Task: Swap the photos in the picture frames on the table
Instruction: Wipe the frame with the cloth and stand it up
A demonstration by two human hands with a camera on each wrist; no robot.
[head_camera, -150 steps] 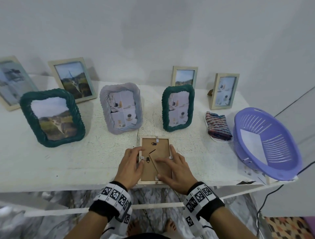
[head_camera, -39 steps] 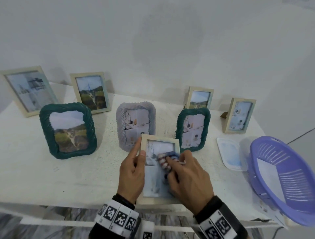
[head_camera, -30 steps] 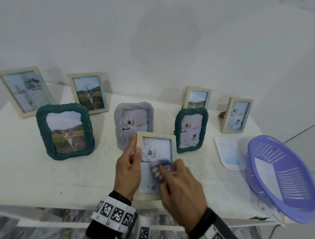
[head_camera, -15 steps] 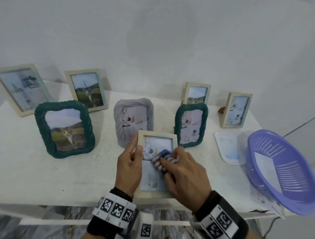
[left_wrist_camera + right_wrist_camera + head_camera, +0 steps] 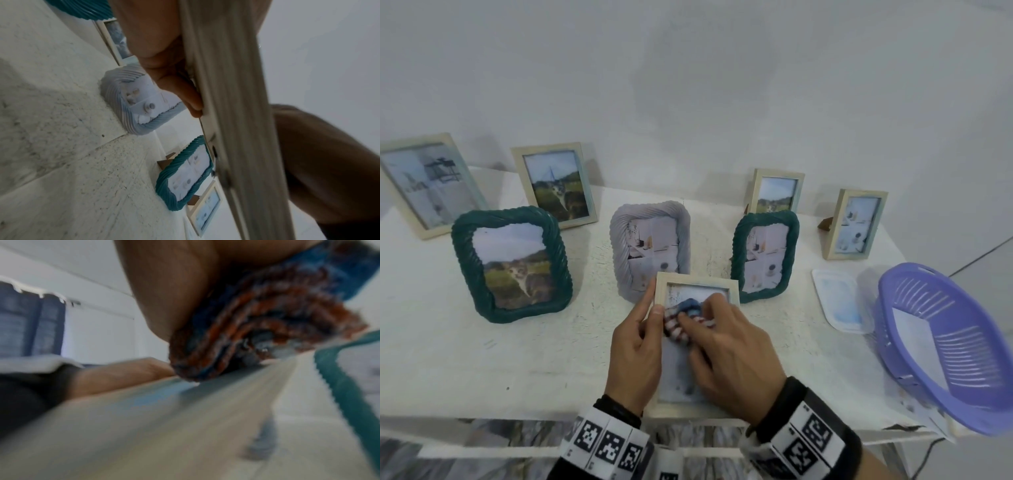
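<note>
Gripping the left edge of a pale wooden frame at the near edge of the table, the left hand has its thumb on the front and fingers behind. The right hand clutches a bunched striped cloth, fingers curled round it, pressing it against the frame's glass.

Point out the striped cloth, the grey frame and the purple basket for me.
Striped cloth (image 5: pixel 681 317): head view, bunched part under the right fingers.
Grey frame (image 5: pixel 619 240): head view, left ribbed border.
Purple basket (image 5: pixel 887 329): head view, left wall.
</note>
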